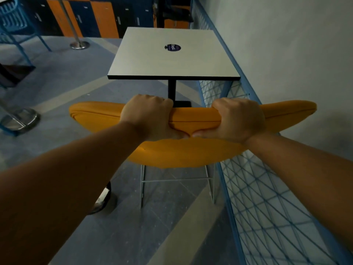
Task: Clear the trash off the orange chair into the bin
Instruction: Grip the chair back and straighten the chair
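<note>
The orange chair [183,152] stands right in front of me, seen from behind, its padded backrest spreading wide to both sides over thin metal legs. My left hand [148,116] grips the top edge of the backrest left of centre, fingers curled over it. My right hand [239,119] grips the same edge right of centre, and the two thumbs almost meet on the near side. The backrest hides the seat. No trash and no bin are in view.
A square grey table [145,62] on a black post stands just beyond the chair, with a round dark sticker [172,47] on top. A blue wire-mesh bench [267,207] runs along the white wall on the right. Blue chairs [13,20] and metal post bases [79,44] stand at left.
</note>
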Available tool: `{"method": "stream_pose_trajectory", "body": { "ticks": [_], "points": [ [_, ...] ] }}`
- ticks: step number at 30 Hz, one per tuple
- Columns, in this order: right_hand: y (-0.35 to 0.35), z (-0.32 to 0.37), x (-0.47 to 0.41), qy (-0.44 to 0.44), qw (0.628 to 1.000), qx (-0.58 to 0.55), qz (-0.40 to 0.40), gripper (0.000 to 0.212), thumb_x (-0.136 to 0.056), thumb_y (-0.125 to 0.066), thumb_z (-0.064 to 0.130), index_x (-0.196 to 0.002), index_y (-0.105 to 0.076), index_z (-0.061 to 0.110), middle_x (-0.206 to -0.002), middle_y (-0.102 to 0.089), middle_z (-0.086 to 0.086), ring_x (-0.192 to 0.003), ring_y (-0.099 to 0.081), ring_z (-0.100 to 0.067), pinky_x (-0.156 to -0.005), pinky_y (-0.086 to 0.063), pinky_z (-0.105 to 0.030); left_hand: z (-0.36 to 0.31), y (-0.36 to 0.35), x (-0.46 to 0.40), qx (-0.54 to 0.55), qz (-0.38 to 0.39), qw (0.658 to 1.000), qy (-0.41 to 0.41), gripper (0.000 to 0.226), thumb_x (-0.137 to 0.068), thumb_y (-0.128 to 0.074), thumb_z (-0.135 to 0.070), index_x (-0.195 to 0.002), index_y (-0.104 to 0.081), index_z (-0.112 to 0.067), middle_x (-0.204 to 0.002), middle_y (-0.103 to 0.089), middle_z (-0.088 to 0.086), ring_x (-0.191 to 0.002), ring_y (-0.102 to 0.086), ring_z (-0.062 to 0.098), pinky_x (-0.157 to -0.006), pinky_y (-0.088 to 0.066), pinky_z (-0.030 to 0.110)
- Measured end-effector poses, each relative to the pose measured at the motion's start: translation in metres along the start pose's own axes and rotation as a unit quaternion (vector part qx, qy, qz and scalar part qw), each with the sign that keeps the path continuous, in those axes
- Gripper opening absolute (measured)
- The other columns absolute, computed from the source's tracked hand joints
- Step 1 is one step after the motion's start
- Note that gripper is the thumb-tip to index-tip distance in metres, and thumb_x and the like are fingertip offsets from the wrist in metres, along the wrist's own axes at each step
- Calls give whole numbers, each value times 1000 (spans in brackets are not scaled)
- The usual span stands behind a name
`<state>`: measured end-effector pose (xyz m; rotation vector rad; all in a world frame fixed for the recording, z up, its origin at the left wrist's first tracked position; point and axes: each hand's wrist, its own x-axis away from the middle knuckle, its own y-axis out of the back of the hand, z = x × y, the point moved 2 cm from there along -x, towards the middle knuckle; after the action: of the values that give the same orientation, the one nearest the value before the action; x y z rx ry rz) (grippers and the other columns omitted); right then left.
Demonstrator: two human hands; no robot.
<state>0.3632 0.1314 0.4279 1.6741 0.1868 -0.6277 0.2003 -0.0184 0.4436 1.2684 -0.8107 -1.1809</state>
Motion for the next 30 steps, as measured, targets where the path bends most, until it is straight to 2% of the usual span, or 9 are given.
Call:
{"method": "stream_pose_trajectory", "body": {
  "ticks": [3,5,9,13,24,28,30],
  "points": [
    [-16,-18,-25,4,1000,-2,1,75,-64,-44,91,-71,-51,16,-61,-55,-2,-50,-50,-20,-52,-34,-25,14,-7,-30,-5,4,1000,5,71,-59,-43,-93,-80,-42,-25,-63,-44,-8,-56,-48,14,-60,-37,27],
    [-26,-30,-40,3,1000,-1,7,76,-63,-43,92,-71,-51,17,-61,-55,-2,-50,-50,-20,-52,-31,-25,22,-11,-49,-7,5,1000,9,72,-59,-43,-94,-80,-42,-25,-63,-43,-8,-56,-48,14,-59,-37,27],
    [-47,-54,-72,4,1000,4,7,76,-63,-43,92,-70,-49,17,-60,-54,-2,-50,-50,-21,-51,-36,-25,39,-20,-87,-5,4,1000,15,72,-59,-44,-93,-82,-45,-24,-67,-50,-6,-58,-50,14,-59,-37,27],
    [-64,-72,-102,9,1000,-10,-2,73,-63,-48,90,-70,-49,17,-62,-55,-2,-51,-50,-20,-52,-32,-24,58,-27,-121,-1,-16,1000,10,72,-59,-45,-93,-79,-44,-23,-65,-49,-5,-55,-48,15,-58,-36,27],
    [-106,-109,-172,10,1000,-17,-5,76,-64,-48,88,-77,-57,14,-67,-62,-4,-54,-56,-22,-54,-39,-25,104,-45,-196,-16,-6,1000,5,74,-61,-43,-93,-84,-45,-23,-70,-49,-7,-59,-50,16,-59,-35,27],
    [-118,-116,-195,7,1000,-8,-11,74,-65,-49,88,-74,-55,15,-64,-59,-3,-52,-53,-20,-54,-31,-23,122,-51,-218,-10,-3,1000,8,78,-60,-41,-94,-88,-51,-22,-71,-52,-5,-59,-50,17,-61,-39,28],
    [-124,-121,-205,7,1000,-10,-9,75,-65,-47,89,-74,-55,15,-63,-59,-3,-51,-52,-20,-53,-31,-23,129,-54,-229,-12,-3,1000,7,77,-60,-41,-94,-86,-50,-22,-71,-52,-6,-59,-50,17,-61,-38,28]
  ]
}}
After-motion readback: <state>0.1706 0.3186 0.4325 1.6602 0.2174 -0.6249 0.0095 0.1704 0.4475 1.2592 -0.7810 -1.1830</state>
